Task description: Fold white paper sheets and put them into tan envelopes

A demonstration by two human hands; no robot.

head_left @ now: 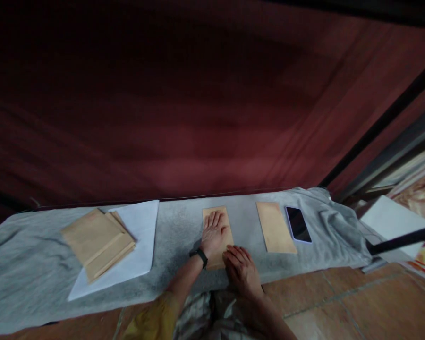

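Note:
My left hand (pixel 214 233), with a black wristband, lies flat and open on a tan envelope (pixel 224 215) in the middle of the grey cloth (pixel 177 231). My right hand (pixel 241 271) rests at the envelope's near right corner, fingers together and pressing down. Another tan envelope (pixel 275 227) lies just to the right, untouched.
A stack of tan envelopes (pixel 97 241) sits on white paper sheets (pixel 143 222) at the left. A dark phone (pixel 298 224) lies beside the right envelope. A dark red curtain (pixel 198 118) hangs behind. Tiled floor (pixel 357 302) and a white sheet (pixel 389 219) are at right.

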